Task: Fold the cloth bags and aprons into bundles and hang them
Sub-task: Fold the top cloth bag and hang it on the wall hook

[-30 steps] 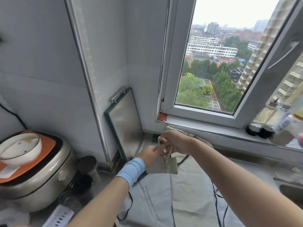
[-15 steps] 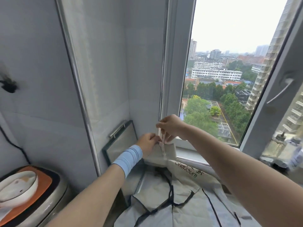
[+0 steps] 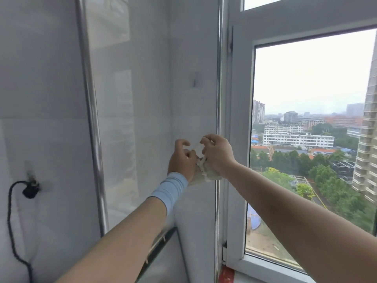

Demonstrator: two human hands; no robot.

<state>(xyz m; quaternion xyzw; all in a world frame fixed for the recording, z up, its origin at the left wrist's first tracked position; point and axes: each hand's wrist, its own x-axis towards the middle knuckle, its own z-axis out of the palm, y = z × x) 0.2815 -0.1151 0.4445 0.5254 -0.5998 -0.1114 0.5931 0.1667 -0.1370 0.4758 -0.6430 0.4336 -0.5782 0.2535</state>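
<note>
**Folded bundle held up in the wall corner**

My left grip (image 3: 181,160) and right grip (image 3: 218,155) are both clenched on the folded cloth bundle (image 3: 206,175), which I see held in the air between them. A pale loop (image 3: 195,144) stretches between their upper fingers, just above the bundle. A blue wristband (image 3: 171,188) sits right behind the left grip. The bundle is in front of the white wall, just left of the window frame (image 3: 236,119). A small wall hook (image 3: 195,79) sits higher up, apart from the loop. Far left, a black cable (image 3: 10,211) drops from a plug.
</note>
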